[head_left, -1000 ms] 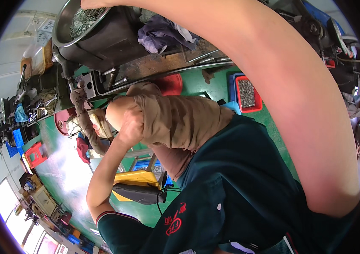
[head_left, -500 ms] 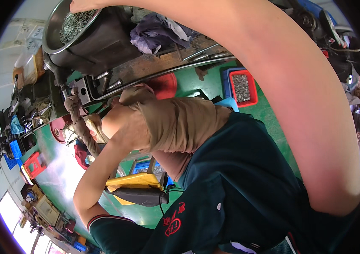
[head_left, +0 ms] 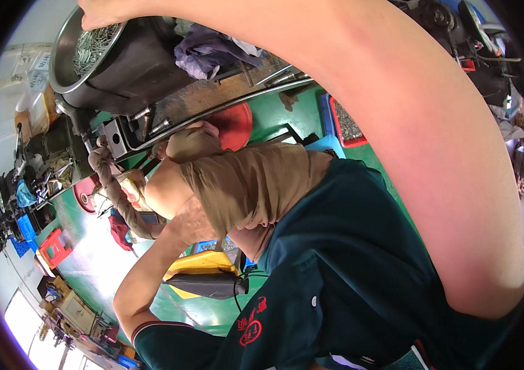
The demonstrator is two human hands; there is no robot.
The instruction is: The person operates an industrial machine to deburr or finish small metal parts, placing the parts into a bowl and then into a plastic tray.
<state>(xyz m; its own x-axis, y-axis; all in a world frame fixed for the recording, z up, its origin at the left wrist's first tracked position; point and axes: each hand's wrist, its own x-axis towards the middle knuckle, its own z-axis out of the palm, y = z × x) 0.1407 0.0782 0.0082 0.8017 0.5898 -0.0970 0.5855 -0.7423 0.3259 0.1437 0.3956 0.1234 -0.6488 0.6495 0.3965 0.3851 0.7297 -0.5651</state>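
My bare right arm arches across the top of the view. My right hand (head_left: 97,12) lies at the far rim of a steel bowl (head_left: 58,68) filled with small metal screws (head_left: 89,52); its fingers are cut off by the picture's edge. My left arm comes up from the lower left, the forearm in a brown cloth sleeve. My gloved left hand (head_left: 103,165) sits just below a grey metal block (head_left: 115,139) on the machine. What it holds is too small to tell. My khaki shorts and dark green shirt fill the middle.
The bowl sits on a dark machine housing (head_left: 132,74) with a rusty bench and rags behind. On the green floor stand a red round stool (head_left: 235,125), a red tray of parts (head_left: 348,126), a yellow crate (head_left: 203,265) and blue and red boxes at left.
The bowl and machine have slid toward the upper left of the view as my head turned. My right hand stays at the bowl's rim, and my left hand stays at the machine block.
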